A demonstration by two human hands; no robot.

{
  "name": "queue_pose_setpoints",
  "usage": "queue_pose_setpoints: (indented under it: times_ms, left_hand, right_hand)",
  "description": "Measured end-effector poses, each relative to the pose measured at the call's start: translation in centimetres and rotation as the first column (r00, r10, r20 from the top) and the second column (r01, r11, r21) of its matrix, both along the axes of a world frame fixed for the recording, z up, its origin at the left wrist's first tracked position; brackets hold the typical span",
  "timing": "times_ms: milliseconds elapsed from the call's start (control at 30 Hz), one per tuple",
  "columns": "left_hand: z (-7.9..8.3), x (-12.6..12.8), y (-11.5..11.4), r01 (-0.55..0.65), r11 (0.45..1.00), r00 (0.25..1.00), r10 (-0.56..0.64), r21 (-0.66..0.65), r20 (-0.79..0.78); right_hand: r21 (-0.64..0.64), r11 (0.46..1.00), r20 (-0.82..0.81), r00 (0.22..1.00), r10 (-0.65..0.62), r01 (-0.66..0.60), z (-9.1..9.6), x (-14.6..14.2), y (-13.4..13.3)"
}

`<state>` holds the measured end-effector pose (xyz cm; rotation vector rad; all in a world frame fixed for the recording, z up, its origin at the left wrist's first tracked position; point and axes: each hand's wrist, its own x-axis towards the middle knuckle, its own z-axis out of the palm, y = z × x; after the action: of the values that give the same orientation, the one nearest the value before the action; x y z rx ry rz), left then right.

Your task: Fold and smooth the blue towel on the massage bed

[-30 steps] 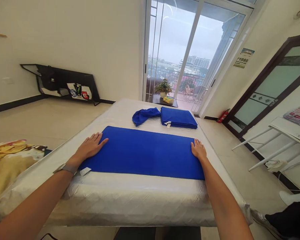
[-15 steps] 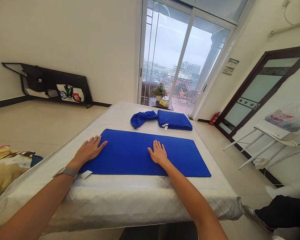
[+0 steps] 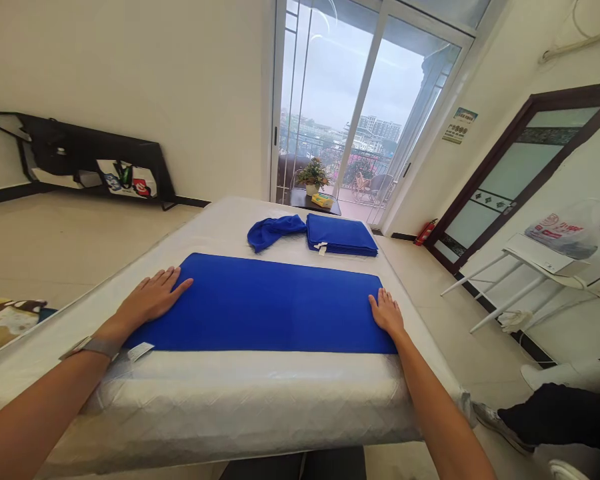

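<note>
A blue cloth, folded into a long flat rectangle, lies across the plastic-covered mattress. My left hand rests flat on its left end, fingers stretched out, and a white tag sticks out from the cloth near that wrist. At the opposite end, my right hand lies palm down on the right edge with its fingers extended. Neither hand grasps anything. Beyond the cloth sit a stack of folded blue cloths and, just left of it, a crumpled blue cloth.
A small dark table with a potted plant stands behind the mattress. On the right are a white chair bearing a plastic bag and a person's dark-clothed leg. A black rack leans by the left wall.
My right hand has slid from the middle of the cloth to its right edge. My left hand stays on the left end. The view has shifted slightly.
</note>
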<state>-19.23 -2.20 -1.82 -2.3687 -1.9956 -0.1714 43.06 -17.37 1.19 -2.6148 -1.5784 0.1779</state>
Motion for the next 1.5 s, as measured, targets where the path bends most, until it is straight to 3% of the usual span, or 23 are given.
queue_pose_setpoints:
  times_ms: [133,267,367,467,567,633,700,767,833,933,1000,1067,1167,1267,1367,1500]
  left_hand:
    - [1.1,0.2,-0.8,-0.018,1.000,0.998,0.017,-0.015,-0.065]
    - [2.7,2.3,-2.2,0.021,0.978,0.994,0.001,0.208,-0.105]
    - [3.8,7.3,-3.7,0.114,0.960,0.991,-0.091,0.255,-0.098]
    - [4.0,15.0,-5.3,0.259,0.957,0.966,-0.255,0.133,-0.048]
    - [3.2,22.3,-6.9,0.435,0.898,0.899,-0.438,0.072,0.031]
    - [2.5,25.2,-7.7,0.473,0.880,0.876,-0.476,0.047,0.081]
    - [1.9,26.1,-8.2,0.455,0.890,0.883,-0.453,0.011,0.118]
    - [1.5,25.0,-8.2,0.426,0.904,0.898,-0.419,-0.024,0.135]
    - [1.3,22.3,-7.9,0.402,0.914,0.910,-0.394,-0.049,0.131]
    - [1.4,16.3,-7.3,0.309,0.946,0.948,-0.299,-0.097,0.108]
    - [1.4,11.6,-7.0,0.181,0.977,0.981,-0.172,-0.109,0.088]
    - [1.2,7.0,-7.1,0.037,0.996,0.997,-0.031,-0.079,0.068]
    - [0.7,1.8,-7.3,-0.033,0.999,0.998,0.034,-0.017,0.050]
    - [0.1,-0.1,-7.5,-0.050,0.999,0.996,0.050,-0.004,0.077]
    - [-0.2,0.2,-7.4,-0.068,0.998,0.990,0.066,0.018,0.125]
    - [-0.4,0.5,-7.4,-0.046,0.998,0.985,0.037,0.047,0.170]
  right_hand:
    - [0.034,0.999,0.004,1.000,0.006,-0.006,-0.4,0.0,-0.1]
    - [0.047,0.999,-0.012,1.000,0.018,-0.017,-0.5,-0.3,0.0]
    - [0.066,0.998,-0.029,0.999,0.017,-0.015,-0.6,-0.3,-0.1]
    - [0.081,0.997,-0.042,0.999,0.015,-0.011,-0.6,-0.3,-0.1]
    - [0.078,0.997,-0.045,0.999,0.016,-0.012,-0.5,-0.3,-0.2]
    - [0.071,0.997,-0.038,0.999,0.017,-0.014,-0.4,-0.4,-0.2]
    - [0.066,0.998,-0.029,0.999,0.014,-0.012,-0.3,-0.3,-0.2]
    - [0.064,0.998,-0.022,1.000,0.011,-0.010,-0.4,-0.2,-0.1]
    - [0.063,0.998,-0.018,1.000,0.014,-0.013,-0.5,-0.1,0.0]
    - [0.073,0.997,-0.016,1.000,0.018,-0.017,-0.8,0.2,0.1]
    - [0.074,0.997,-0.010,1.000,0.018,-0.017,-0.9,0.3,0.2]
    - [0.063,0.998,0.002,1.000,0.015,-0.016,-0.9,0.2,0.2]
    - [0.040,0.999,0.018,1.000,0.008,-0.009,-0.6,0.0,0.2]
    - [0.008,1.000,0.045,0.999,-0.003,0.003,0.0,-0.3,-0.1]
    - [0.027,1.000,0.168,0.986,-0.016,0.012,1.1,-1.4,-0.4]
    - [0.148,0.979,0.318,0.944,0.085,-0.138,2.8,-6.9,0.0]
